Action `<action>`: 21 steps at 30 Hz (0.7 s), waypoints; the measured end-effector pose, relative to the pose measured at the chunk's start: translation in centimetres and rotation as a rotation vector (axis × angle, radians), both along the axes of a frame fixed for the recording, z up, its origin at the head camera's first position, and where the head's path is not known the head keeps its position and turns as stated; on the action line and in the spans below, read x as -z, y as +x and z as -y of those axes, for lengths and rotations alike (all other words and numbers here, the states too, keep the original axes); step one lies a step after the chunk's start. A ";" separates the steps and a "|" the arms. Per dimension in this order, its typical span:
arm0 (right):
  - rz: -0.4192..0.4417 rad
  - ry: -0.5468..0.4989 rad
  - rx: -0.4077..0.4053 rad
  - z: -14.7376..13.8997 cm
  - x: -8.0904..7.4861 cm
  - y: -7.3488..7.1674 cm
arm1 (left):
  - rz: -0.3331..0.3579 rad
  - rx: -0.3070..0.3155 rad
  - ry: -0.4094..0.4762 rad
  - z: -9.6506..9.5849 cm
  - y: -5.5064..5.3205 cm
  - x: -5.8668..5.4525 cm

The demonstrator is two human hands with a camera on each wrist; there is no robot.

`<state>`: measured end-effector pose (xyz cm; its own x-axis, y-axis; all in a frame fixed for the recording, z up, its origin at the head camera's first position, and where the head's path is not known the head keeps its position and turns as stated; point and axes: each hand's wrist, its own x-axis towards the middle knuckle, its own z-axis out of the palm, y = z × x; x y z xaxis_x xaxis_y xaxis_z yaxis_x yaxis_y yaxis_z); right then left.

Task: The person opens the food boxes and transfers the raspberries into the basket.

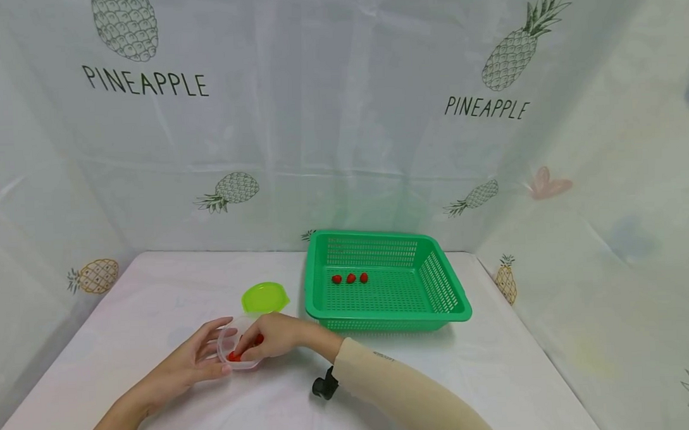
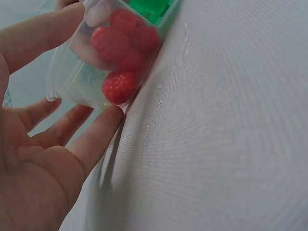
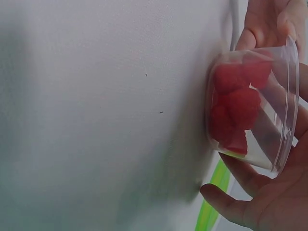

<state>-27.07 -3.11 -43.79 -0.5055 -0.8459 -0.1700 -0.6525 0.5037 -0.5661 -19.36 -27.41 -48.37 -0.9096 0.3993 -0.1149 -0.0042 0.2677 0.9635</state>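
Observation:
A clear plastic tub (image 1: pixel 253 364) holding several bumpy red raspberries (image 2: pixel 120 87) stands on the table. My left hand (image 1: pixel 192 359) grips it from the left, thumb on the near side and fingers around the far side. The left thumb (image 2: pixel 45 36) lies along the rim in the left wrist view. My right hand (image 1: pixel 274 336) reaches down into the tub, thumb and index finger pinching a raspberry (image 1: pixel 233 356) near its left wall. Other right-hand fingers (image 3: pixel 231 202) hang outside the tub. Berries and tub wall partly cover the pinching fingertips in the wrist views.
A lime-green lid (image 1: pixel 264 297) lies just behind the tub. To the right stands a green slotted basket (image 1: pixel 390 321) with three red berries (image 1: pixel 350 278) in a row. A white cloth (image 1: pixel 487 374) covers the table, and a pineapple-printed curtain (image 1: pixel 341 126) hangs behind.

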 end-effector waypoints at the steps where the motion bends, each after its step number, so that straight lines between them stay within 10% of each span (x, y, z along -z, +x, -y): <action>1: 0.004 0.000 0.002 0.0 0.0 0.0 | 0.006 -0.004 -0.003 0.0 0.0 0.0; 21: -0.008 -0.086 0.057 -0.2 -0.2 0.3 | 0.000 -0.009 0.014 -0.1 0.1 -0.2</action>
